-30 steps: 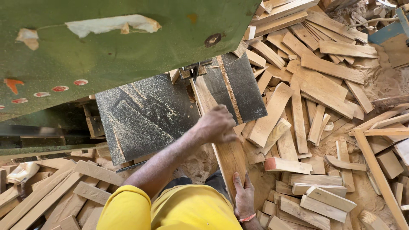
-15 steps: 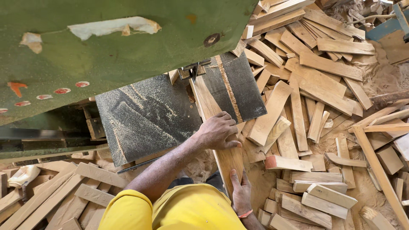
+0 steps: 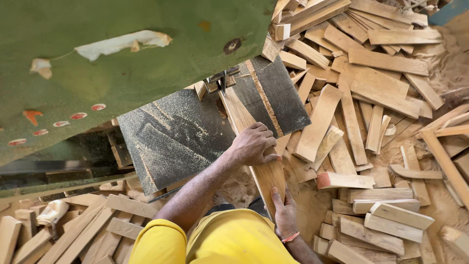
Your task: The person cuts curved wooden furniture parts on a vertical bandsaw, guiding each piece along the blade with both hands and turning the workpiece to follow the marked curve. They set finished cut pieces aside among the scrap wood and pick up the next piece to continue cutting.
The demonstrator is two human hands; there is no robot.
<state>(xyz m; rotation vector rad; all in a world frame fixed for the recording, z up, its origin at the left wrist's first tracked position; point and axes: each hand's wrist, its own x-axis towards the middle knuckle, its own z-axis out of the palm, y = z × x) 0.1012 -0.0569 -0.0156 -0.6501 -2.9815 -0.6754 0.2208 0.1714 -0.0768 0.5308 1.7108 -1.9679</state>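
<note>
A long wooden plank (image 3: pixel 242 115) lies lengthwise on the dark, sawdust-covered saw table (image 3: pixel 171 142). Its far end meets the blade guide (image 3: pixel 219 80) under the green machine housing. My left hand (image 3: pixel 254 144) presses down on the middle of the plank, fingers curled over its right edge. My right hand (image 3: pixel 286 212), with a red band at the wrist, grips the plank's near end, which overhangs the table toward my yellow shirt.
The green saw housing (image 3: pixel 122 63) fills the upper left. A big heap of cut wooden pieces (image 3: pixel 371 98) covers the floor to the right, on sawdust. More wooden strips (image 3: pixel 73 225) lie at the lower left beside the table.
My right hand has moved a little toward the table with the plank's near end. My left hand stays pressed on the plank, almost in the same spot.
</note>
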